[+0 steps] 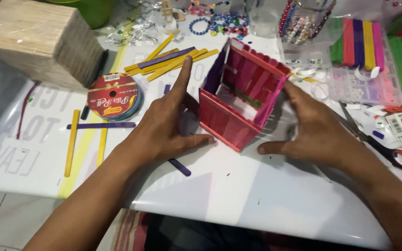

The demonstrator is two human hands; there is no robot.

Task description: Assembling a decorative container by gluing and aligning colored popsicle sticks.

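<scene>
A: Entry, hand pose. The left hand (166, 128) lies flat on the white bench (238, 195), left of centre; index finger straight, pointing to the top of the frame, thumb stretched right until its tip touches the lower left wall of the stick box (240, 100). The fingers are spread and grip nothing.

B: The right hand (315, 130) rests right of centre, palm down and cupped, fingers reaching up along the box's pink right side, thumb pointing left on the bench just beside the box's near corner. Spread as well, nothing clasped.

A: Box position: centre of the frame, between both hands, open at the top; red-pink walls, one purple wall at the far left.

B: Counts. One ribbon spool (114, 96) at the left. One wooden block (38, 39) in the upper left. One pair of scissors (378, 142) at the right edge. One loose purple stick (101, 125) below the spool, two yellow sticks beside it.

A: The stick pile (170, 60) above the left hand is overlapped; count uncertain. A second purple stick is half hidden under the left wrist. The coloured stick stack (359, 42), upper right, is cut off by the frame.
</scene>
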